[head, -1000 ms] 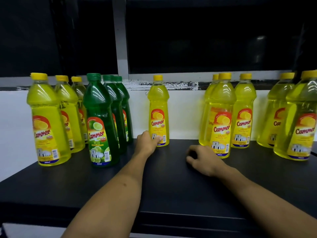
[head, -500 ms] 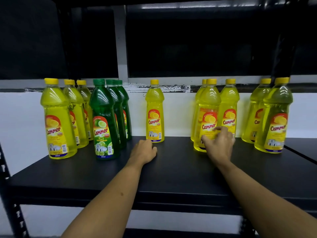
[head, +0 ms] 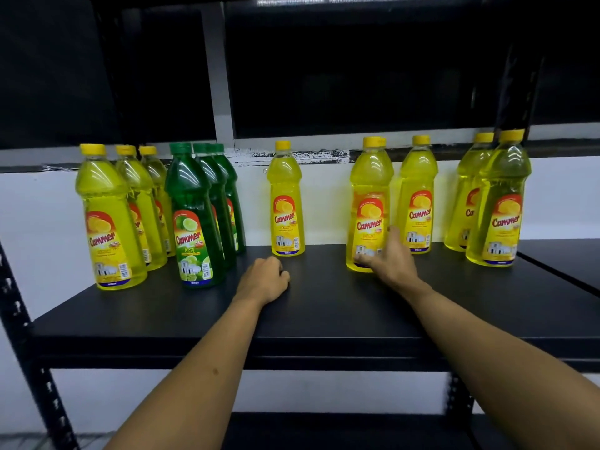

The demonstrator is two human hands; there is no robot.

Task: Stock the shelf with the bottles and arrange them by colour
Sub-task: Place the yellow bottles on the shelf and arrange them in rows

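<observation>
On the black shelf (head: 324, 306) stand three yellow bottles (head: 107, 222) in a row at the far left, with three green bottles (head: 194, 219) in a row beside them. A single yellow bottle (head: 285, 203) stands at the back middle. My left hand (head: 264, 277) rests on the shelf just in front of it, fingers curled, holding nothing. My right hand (head: 389, 261) grips the lower part of the front yellow bottle (head: 368, 196), which hides another close behind it. A further yellow bottle (head: 418, 196) stands to its right.
Two more yellow bottles (head: 496, 206) stand at the right end of the shelf. A white wall lies behind the bottles, with a dark upper shelf above. Black uprights (head: 19, 319) frame the rack, and a lower shelf (head: 324, 430) shows below.
My right hand moved from the shelf surface up to the front yellow bottle and took hold of its lower part. My left hand drew back from the single yellow bottle. The view pulled back.
</observation>
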